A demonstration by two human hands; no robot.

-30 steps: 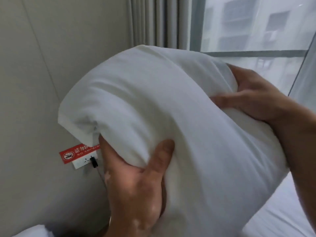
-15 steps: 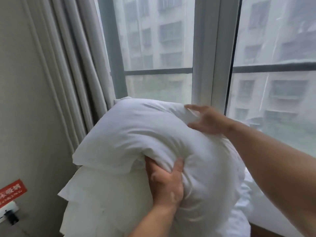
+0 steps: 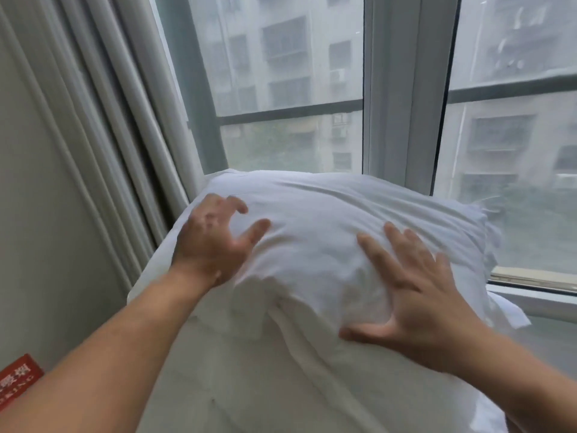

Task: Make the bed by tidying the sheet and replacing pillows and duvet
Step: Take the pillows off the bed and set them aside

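A white pillow (image 3: 327, 220) lies on top of a second white pillow (image 3: 243, 379), stacked against the window in the corner. My left hand (image 3: 215, 242) rests on the top pillow's left end, its fingers loosely bent with no fabric between them. Flat on the pillow's near right part is my right hand (image 3: 415, 295), fingers spread and pressing the cover down. The sheet and duvet are out of view.
A big window (image 3: 296, 89) with a thick frame post (image 3: 402, 89) stands right behind the pillows. Grey curtains (image 3: 103, 120) hang at the left beside a plain wall (image 3: 28, 214). A red sign (image 3: 15, 382) shows at the lower left edge.
The pillow went from held up in the air to lying on the lower pillow. My left hand let go of its grip underneath, and both hands now lie on top.
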